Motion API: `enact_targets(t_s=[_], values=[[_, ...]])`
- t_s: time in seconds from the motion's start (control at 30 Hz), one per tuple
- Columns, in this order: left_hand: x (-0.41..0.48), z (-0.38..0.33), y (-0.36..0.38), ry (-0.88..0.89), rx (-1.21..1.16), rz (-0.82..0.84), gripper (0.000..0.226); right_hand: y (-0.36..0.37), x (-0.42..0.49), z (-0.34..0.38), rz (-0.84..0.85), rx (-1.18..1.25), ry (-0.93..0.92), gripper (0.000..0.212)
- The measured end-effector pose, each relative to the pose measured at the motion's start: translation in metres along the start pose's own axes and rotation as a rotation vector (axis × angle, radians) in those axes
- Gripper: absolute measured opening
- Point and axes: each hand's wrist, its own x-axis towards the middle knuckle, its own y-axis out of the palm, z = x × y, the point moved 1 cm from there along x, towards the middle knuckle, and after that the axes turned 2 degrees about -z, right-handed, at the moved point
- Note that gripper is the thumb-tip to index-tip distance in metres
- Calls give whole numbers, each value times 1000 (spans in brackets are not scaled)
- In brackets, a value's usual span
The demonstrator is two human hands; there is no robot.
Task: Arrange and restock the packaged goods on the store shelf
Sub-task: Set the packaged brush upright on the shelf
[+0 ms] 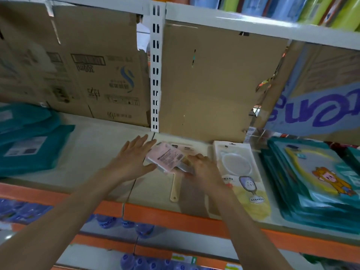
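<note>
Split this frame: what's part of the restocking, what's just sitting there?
In the job: pink packets, right hand gripping them, left hand open beside them, shelf.
Lying about: cardboard boxes, teal bags, water bottles.

Upside-down "300ml" on the cardboard box (101,75); print on the pink package (165,158) illegibly blurred.

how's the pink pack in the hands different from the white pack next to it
The pink pack is tilted, gripped by the right hand; the white pack lies flat on the shelf. Pink shows a printed text label; white shows a cartoon mirror. Both are flat packets.
</note>
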Motion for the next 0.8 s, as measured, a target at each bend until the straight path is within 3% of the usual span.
enact_targets(t_s=[0.13,0.47,0.63,0.8], values=[[14,6,1,42,11,41,76,11,2,2,-29,-70,67,40],[23,45,-6,191,-89,43,76,12,0,9,-122,144,274,21],[25,62,-19,417,-281,-65,81,3,-16,10,-189,544,364,17],[22,48,-53,571,-563,-172,61,-17,-33,23,-19,1035,296,9]])
